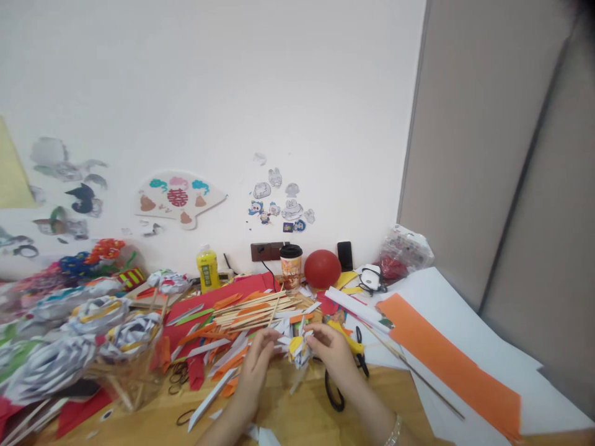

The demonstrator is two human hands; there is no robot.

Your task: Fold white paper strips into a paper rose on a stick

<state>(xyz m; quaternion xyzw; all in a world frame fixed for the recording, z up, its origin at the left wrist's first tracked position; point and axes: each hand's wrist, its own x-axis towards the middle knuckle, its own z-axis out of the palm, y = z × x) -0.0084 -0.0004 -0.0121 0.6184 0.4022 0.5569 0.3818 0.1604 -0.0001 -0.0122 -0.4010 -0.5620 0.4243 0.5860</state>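
A small paper flower (297,352) in white and yellow sits between my two hands over the wooden table. My left hand (261,354) pinches a white paper edge at the flower's left side. With its fingers curled, my right hand (335,352) grips the folded strips on the right side. A pale strip or stem hangs below the flower. Black-handled scissors (335,396) lie beside and partly under my right wrist. White, orange and green paper strips (227,356) are scattered left of my left hand, and a bundle of wooden sticks (255,311) lies behind.
Finished paper flowers (51,365) crowd the left side. Along the wall stand a yellow bottle (207,269), a lidded cup (291,269), a red balloon (322,269) and a phone (344,256). An orange sheet (455,365) lies on white paper (493,334) at right.
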